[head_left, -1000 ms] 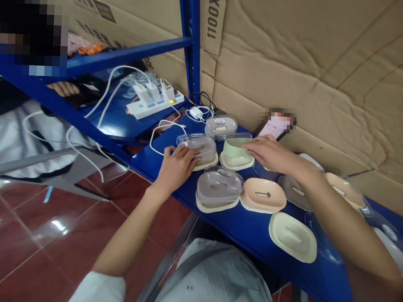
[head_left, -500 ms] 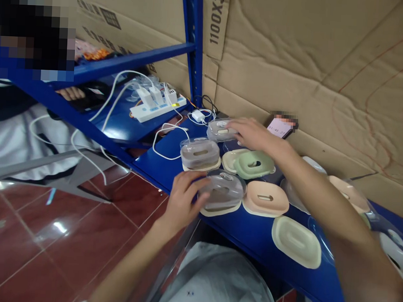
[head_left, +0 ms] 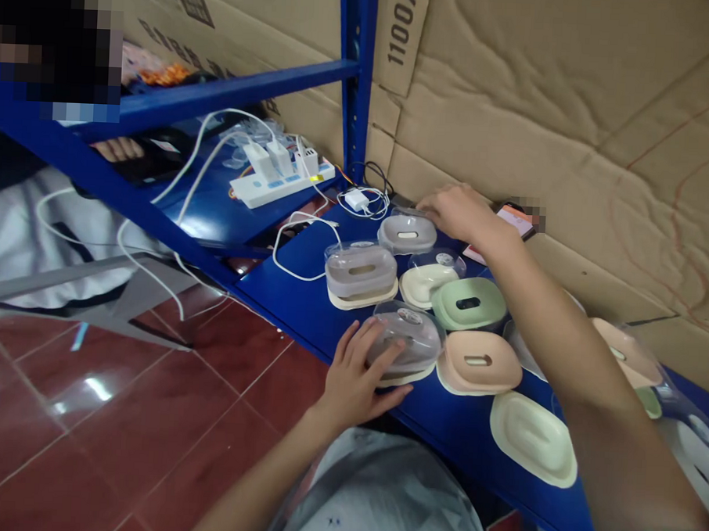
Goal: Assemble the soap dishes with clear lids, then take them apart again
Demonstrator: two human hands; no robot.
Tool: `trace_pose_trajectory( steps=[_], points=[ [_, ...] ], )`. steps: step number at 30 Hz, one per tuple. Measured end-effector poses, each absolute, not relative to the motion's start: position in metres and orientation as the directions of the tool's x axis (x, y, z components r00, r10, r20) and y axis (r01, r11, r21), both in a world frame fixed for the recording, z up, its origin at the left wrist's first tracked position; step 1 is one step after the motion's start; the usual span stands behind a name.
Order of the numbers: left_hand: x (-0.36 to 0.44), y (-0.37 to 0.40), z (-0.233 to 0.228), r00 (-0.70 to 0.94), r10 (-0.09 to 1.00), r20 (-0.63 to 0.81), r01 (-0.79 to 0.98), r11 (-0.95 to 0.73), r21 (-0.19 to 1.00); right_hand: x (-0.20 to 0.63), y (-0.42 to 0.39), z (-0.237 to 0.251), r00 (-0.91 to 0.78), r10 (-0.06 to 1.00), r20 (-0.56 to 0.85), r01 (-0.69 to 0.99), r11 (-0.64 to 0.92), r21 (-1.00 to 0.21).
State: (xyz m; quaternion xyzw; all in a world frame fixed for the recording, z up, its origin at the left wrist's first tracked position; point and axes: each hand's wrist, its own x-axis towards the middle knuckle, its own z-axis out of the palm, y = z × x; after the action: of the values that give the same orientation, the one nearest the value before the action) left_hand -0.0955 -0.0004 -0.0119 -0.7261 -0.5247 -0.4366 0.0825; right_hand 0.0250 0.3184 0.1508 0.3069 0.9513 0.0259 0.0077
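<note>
Blue metal shelf (head_left: 329, 315) holds glossy oval plastic soap boxes (head_left: 479, 360).

The left hand (head_left: 358, 375) lies low and close to the body, palm down, its fingers (head_left: 367, 346) spread and gently curved, thumb pointing out to the right, forearm bare and running back toward the lower left. The right arm stretches far forward across the view, elbow bent, its right hand (head_left: 459, 211) palm down with fingers curled.
</note>
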Motion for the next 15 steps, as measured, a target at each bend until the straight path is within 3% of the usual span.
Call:
trace_pose_trajectory(
  steps=[5,10,15],
  points=[
    [-0.093,-0.001,-0.011,0.052,0.684,0.728,0.835,-0.429,0.344,0.004,0.263,0.129,-0.761,0.612,-0.215,0.588,0.791,0.171],
    [-0.093,-0.002,-0.013,0.048,0.700,0.713,0.847,-0.406,0.342,-0.006,0.258,0.102,-0.752,0.629,-0.199,0.602,0.777,0.181],
    [-0.093,-0.002,-0.013,0.046,0.708,0.705,0.847,-0.402,0.349,-0.001,0.291,0.115,-0.792,0.569,-0.221,0.555,0.822,0.128]
  ],
)
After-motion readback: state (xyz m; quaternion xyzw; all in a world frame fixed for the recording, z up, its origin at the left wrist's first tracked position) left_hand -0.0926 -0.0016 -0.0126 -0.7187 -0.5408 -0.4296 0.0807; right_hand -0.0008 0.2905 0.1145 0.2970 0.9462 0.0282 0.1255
